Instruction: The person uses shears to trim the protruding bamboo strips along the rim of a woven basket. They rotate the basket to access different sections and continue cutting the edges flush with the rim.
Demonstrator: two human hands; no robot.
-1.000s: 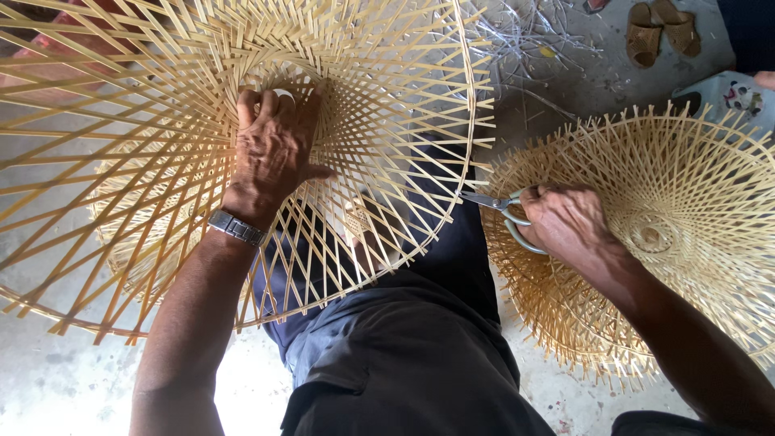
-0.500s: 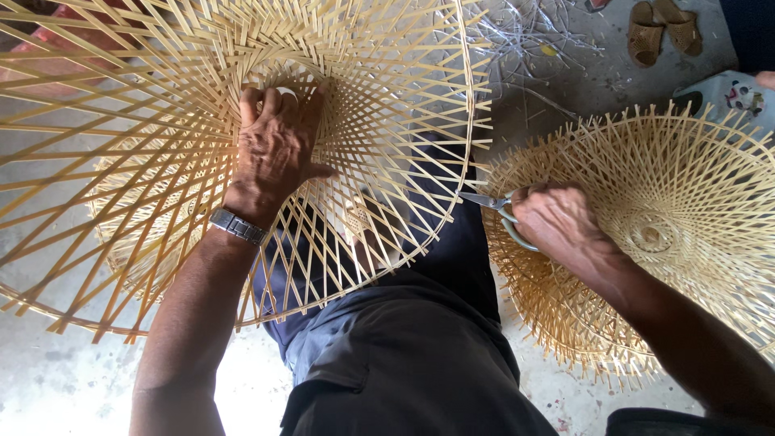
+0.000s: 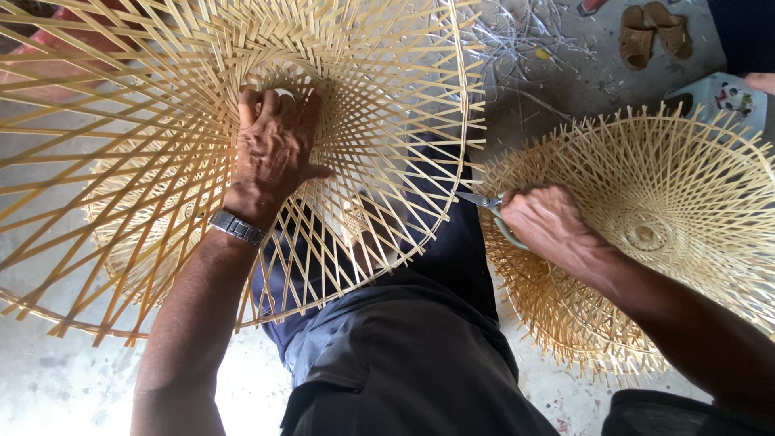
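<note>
A large round frame of woven bamboo strips (image 3: 387,73) rests tilted over my lap. My left hand (image 3: 273,153), with a metal wristwatch (image 3: 236,228) on the wrist, grips the frame at its open centre, fingers hooked through the hole. My right hand (image 3: 549,222) is closed around a pair of scissors (image 3: 484,206) with pale green handles. The blades point left at the frame's right rim, where strip ends stick out. Under my right arm lies a stack of similar woven bamboo frames (image 3: 678,202).
Cut bamboo scraps (image 3: 525,40) litter the concrete floor at the top. A pair of brown sandals (image 3: 650,32) lies at the upper right, beside a pale patterned object (image 3: 726,97). Another person's dark clothing shows in the top right corner.
My right hand with the scissors has shifted slightly left and up toward the frame's rim. My left hand keeps the same hold on the frame's centre.
</note>
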